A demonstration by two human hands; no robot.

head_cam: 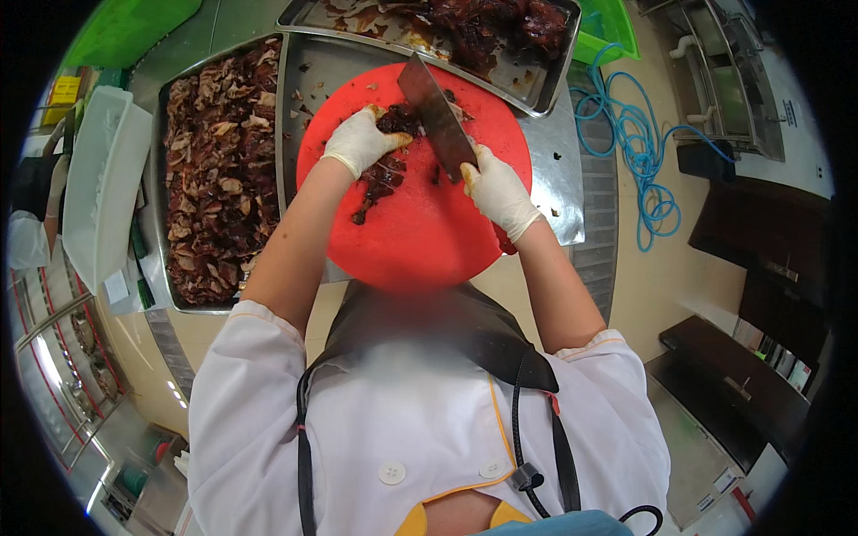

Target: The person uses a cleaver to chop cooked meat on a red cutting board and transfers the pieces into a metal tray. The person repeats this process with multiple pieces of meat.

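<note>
On a round red cutting board (pixel 415 248) lies dark cooked meat (pixel 383 179), with another dark piece (pixel 400 120) above it. My left hand (pixel 362 139), in a whitish glove with browned fingertips, rests against the upper piece, thumb stretched towards the blade. My right hand (pixel 497 184), gloved alike, grips the handle of a cleaver (pixel 436 114). Its broad blade slants up and left over the board, just right of the meat. Whether the blade's edge touches the meat, I cannot tell. The handle is mostly hidden in my fist.
A metal tray of chopped meat (pixel 218 181) stands left. Behind the board, another metal tray (pixel 556 87) holds large dark meat pieces. Further left are a white plastic tub (pixel 100 194) and a person's gloved hand (pixel 59 177). A blue hose (pixel 643 161) lies coiled on the floor at right.
</note>
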